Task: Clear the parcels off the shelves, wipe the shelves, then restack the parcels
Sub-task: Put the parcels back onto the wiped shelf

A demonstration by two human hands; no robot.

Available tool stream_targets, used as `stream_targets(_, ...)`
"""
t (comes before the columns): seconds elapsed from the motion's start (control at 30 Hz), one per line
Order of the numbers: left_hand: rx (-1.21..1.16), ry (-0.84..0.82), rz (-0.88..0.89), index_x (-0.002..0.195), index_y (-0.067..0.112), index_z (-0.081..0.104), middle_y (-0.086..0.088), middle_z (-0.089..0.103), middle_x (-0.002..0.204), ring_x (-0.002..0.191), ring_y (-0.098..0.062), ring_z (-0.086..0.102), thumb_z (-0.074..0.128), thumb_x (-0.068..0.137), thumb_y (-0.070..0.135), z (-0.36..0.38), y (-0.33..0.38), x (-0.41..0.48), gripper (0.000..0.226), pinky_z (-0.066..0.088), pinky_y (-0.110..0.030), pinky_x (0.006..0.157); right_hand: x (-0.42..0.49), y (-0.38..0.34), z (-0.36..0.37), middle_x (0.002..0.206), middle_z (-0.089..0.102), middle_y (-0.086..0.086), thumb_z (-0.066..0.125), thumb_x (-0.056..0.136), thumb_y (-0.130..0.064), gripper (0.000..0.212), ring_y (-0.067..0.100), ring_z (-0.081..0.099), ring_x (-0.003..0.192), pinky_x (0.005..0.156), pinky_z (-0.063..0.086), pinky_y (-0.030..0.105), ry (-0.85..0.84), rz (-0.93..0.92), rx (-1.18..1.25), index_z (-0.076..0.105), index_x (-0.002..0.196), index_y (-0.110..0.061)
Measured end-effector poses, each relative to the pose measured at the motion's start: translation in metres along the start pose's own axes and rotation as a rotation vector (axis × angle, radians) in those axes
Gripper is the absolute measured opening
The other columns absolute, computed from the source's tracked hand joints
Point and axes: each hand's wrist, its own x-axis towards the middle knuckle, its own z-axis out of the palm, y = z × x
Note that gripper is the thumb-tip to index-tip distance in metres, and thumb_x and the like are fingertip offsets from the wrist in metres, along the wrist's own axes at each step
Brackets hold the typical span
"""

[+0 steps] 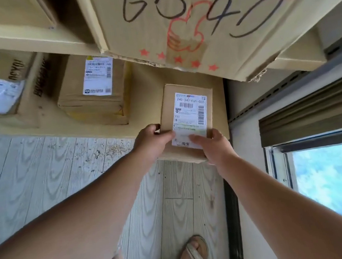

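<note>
A large carton marked 6840 (206,22) fills the top centre and right of the frame, its torn lower corner jutting past the upper shelf (23,38). Beneath it the lower shelf (147,102) runs across the middle of the frame, and three parcels are seen on it: a printed carton (19,88) at the left, a taped parcel (95,91) in the centre, and a small labelled parcel (188,118) at centre right, by the shelf's right end and overhanging its front edge.

The small labelled parcel is held at its near end by both hands. The left hand (152,141) is curled round the near left corner, thumb laid across the white label; the right hand (214,145) grips the near right corner, its thumb also on the label and its other fingers hidden under or behind the box — how far they reach cannot be told.

Whether the parcel is being drawn off or set back cannot be read from one view. Either way, the step is judged best done by keeping the box level and supported from beneath, since thumbs pressed on a slick label may slip. The head should be kept clear of the overhanging carton above — its ragged corner hangs close — and the feet in sandals (193,256), at the bottom of the frame, kept from under the load.
</note>
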Motion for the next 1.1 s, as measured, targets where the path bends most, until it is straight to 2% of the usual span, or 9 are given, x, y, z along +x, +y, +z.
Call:
stream_targets(0.07,-0.015,-0.005,0.029,0.111,0.018,0.063,-0.001,0.067,0.105,0.093,-0.019,0.061,0.067,0.084,0.031,0.009,-0.001,0.022,0.03,0.044,-0.027,0.072,0.024,0.0,-0.002,0.091,0.057,-0.009,0.065,0.087,-0.031,0.033,0.004,0.051,0.073,0.061,0.042,0.024,0.028,-0.042,-0.018,0.051,0.115,-0.021)
stream_targets(0.23,-0.035,-0.01,0.128,0.116,0.02,0.061,0.0,0.066,0.105,0.092,-0.018,0.06,0.065,0.085,0.034,0.017,0.01,0.078,0.034,0.041,-0.02,0.063,0.081,-0.01,-0.006,0.096,0.058,-0.006,0.067,0.085,-0.029,0.042,0.015,0.056,0.087,0.083,0.05,0.035,0.11,-0.108,-0.008,0.052,0.123,-0.019)
stream_targets(0.4,-0.064,-0.03,0.191,0.084,0.029,0.045,0.01,0.047,0.077,0.074,-0.012,0.048,0.059,0.091,0.032,0.023,0.007,0.126,0.016,0.032,-0.017,0.059,0.13,-0.022,0.006,0.082,0.052,-0.017,0.066,0.085,-0.02,0.045,0.014,0.053,0.088,0.078,0.047,0.031,0.196,-0.242,0.007,0.052,0.128,-0.024)
stream_targets(0.53,-0.088,-0.065,0.26,0.096,0.024,0.041,0.006,0.047,0.08,0.079,-0.014,0.044,0.057,0.093,0.025,0.029,0.001,0.156,0.016,0.031,-0.013,0.056,0.158,-0.019,0.011,0.081,0.05,-0.015,0.066,0.084,-0.019,0.047,0.016,0.052,0.089,0.085,0.05,0.035,0.238,-0.296,-0.02,0.051,0.129,-0.021)
stream_targets(0.67,-0.091,-0.079,0.271,0.083,0.028,0.04,0.01,0.042,0.076,0.073,-0.012,0.045,0.058,0.092,0.024,0.037,-0.009,0.174,0.02,0.03,-0.012,0.054,0.176,-0.007,0.011,0.092,0.054,-0.007,0.067,0.083,-0.018,0.049,0.017,0.054,0.092,0.088,0.05,0.037,0.244,-0.303,-0.039,0.05,0.129,-0.017)
stream_targets(0.8,-0.101,-0.057,0.241,0.087,0.026,0.041,0.009,0.042,0.077,0.067,-0.007,0.043,0.056,0.094,0.019,0.043,-0.017,0.178,0.018,0.032,-0.003,0.044,0.18,0.004,0.013,0.096,0.057,-0.007,0.068,0.084,-0.022,0.056,0.018,0.055,0.092,0.08,0.048,0.032,0.225,-0.295,-0.067,0.045,0.135,-0.019)
stream_targets(0.87,-0.065,-0.019,0.214,0.102,0.026,0.05,0.005,0.056,0.092,0.088,-0.015,0.054,0.057,0.093,0.026,0.043,-0.016,0.172,0.011,0.038,-0.002,0.062,0.17,0.002,0.012,0.112,0.056,0.0,0.066,0.085,-0.022,0.063,0.018,0.052,0.093,0.077,0.044,0.028,0.218,-0.299,-0.133,0.037,0.141,-0.019)
stream_targets(0.93,0.008,0.034,0.205,0.131,0.019,0.048,0.0,0.057,0.128,0.117,-0.019,0.052,0.058,0.09,0.039,0.04,-0.013,0.162,0.046,0.039,-0.019,0.09,0.158,-0.001,0.01,0.12,0.051,0.003,0.064,0.086,-0.022,0.067,0.018,0.049,0.094,0.076,0.04,0.026,0.228,-0.279,-0.19,0.031,0.144,-0.019)
stream_targets(1.1,-0.021,0.157,0.169,0.13,0.015,0.053,0.0,0.058,0.13,0.118,-0.017,0.054,0.06,0.089,0.04,0.013,0.019,0.114,0.049,0.039,-0.023,0.09,0.116,-0.034,0.008,0.142,0.042,0.012,0.063,0.084,-0.03,0.074,0.032,0.048,0.121,0.099,0.042,0.041,0.293,-0.236,-0.309,0.025,0.147,-0.021)
